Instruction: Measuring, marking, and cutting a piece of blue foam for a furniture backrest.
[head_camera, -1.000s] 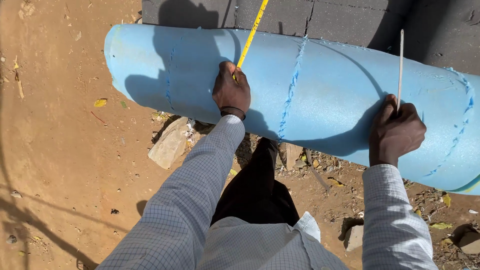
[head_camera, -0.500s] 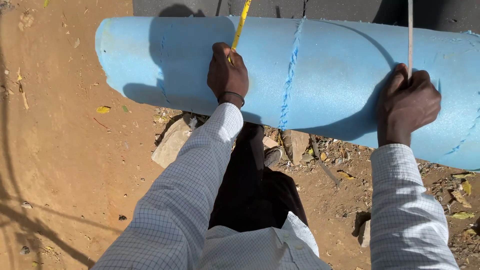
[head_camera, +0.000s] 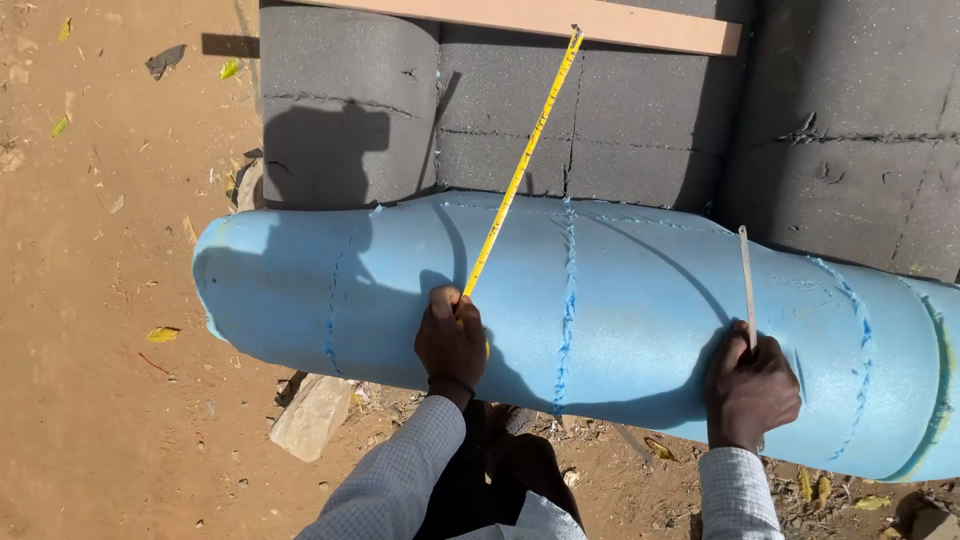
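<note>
Blue foam roll (head_camera: 620, 320) lying across reddish dirt ground (head_camera: 100, 400), backed against grey foam blocks (head_camera: 620, 120). Left hand (head_camera: 452, 342) pressed on roll's near side, grip closed on yellow tape measure (head_camera: 520, 165) stretched up over roll to wooden plank (head_camera: 560, 18) atop the blocks. Right hand (head_camera: 750, 390) resting on roll further right, grip clamped on thin metal blade (head_camera: 746, 280) standing upright against foam. Stone (head_camera: 312, 415) beneath roll's left end.
</note>
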